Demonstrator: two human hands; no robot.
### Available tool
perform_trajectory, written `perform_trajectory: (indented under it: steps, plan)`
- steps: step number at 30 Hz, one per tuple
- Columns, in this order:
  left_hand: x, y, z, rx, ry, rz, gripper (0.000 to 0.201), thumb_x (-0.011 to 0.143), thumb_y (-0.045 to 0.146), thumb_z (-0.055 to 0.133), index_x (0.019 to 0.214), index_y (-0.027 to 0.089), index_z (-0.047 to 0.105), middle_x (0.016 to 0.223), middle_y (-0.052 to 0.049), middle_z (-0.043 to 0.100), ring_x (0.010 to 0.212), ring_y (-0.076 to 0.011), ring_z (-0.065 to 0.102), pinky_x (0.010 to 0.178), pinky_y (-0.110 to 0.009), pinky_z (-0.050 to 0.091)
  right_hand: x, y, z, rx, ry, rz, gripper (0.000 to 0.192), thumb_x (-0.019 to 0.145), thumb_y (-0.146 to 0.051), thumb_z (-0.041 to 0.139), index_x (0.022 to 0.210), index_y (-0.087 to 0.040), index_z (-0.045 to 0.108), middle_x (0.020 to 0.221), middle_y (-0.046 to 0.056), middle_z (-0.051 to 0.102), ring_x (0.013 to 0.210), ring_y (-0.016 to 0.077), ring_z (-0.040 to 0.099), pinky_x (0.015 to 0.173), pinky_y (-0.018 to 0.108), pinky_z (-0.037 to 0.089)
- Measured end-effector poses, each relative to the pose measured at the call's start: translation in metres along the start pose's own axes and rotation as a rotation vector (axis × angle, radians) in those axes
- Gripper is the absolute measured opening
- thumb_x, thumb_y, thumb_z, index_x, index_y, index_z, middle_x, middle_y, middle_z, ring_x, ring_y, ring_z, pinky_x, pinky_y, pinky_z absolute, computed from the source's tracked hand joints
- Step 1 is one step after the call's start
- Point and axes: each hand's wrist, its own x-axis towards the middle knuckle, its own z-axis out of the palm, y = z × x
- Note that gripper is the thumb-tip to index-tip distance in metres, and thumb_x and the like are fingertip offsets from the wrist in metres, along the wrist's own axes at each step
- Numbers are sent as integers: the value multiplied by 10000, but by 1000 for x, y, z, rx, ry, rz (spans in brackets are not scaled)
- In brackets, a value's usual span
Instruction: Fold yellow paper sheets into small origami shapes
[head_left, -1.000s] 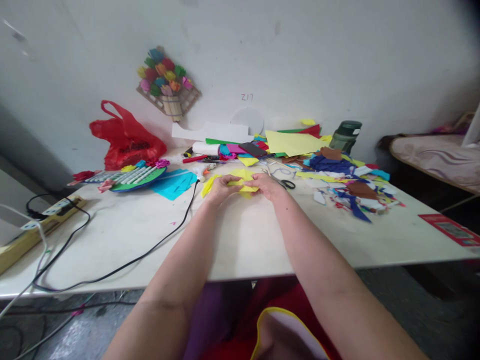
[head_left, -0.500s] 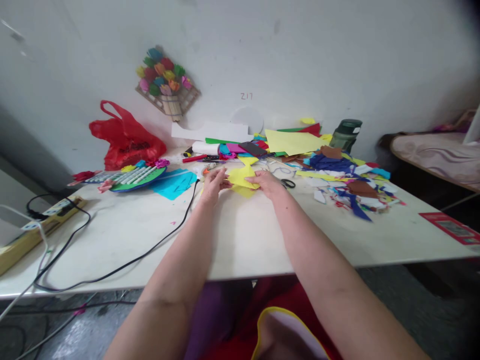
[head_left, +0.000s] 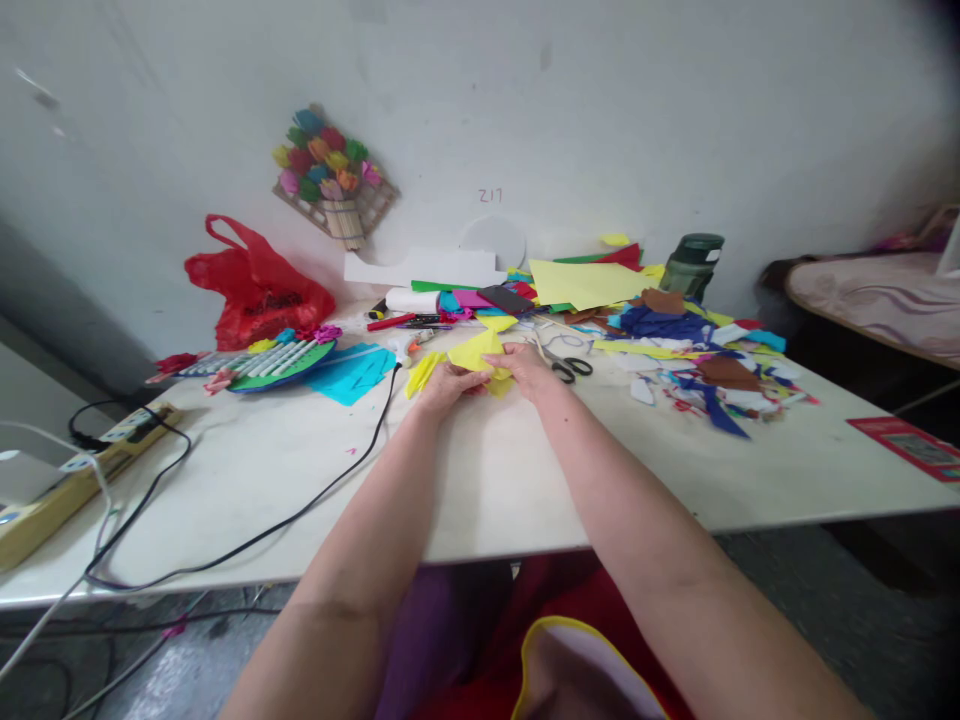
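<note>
Yellow paper (head_left: 474,350), pinched between left hand (head_left: 450,385) and right hand (head_left: 528,371)

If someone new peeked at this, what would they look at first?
Probably the rainbow flower decoration on the wall, up and to the right of the crinkly red bag. Then maybe the yellow piece in the middle, held by the right hand, with the left hand close by. Over on the right spreads a messy heap of colourful scraps.
</note>
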Motion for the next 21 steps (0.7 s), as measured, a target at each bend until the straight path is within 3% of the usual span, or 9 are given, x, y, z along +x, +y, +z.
perform_trajectory:
  steps: [5, 21]
  plan:
    - [1, -2, 0, -16, 23, -47, 360, 559, 466, 742, 617, 114, 690, 605, -60, 671, 570, -156, 615, 612, -265, 489, -3, -1, 7, 55, -4, 14, 231, 513, -234, 771, 640, -147, 599, 506, -15, 597, 454, 114, 529, 460, 231, 418]
    - [-2, 2, -2, -35, 6, -37, 415, 603, 520, 695, 611, 107, 650, 584, -68, 663, 509, -132, 596, 593, -259, 486, -6, -4, 9, 95, -39, -29, 213, 517, -231, 752, 621, -139, 591, 517, -2, 599, 473, 129, 544, 479, 246, 424]
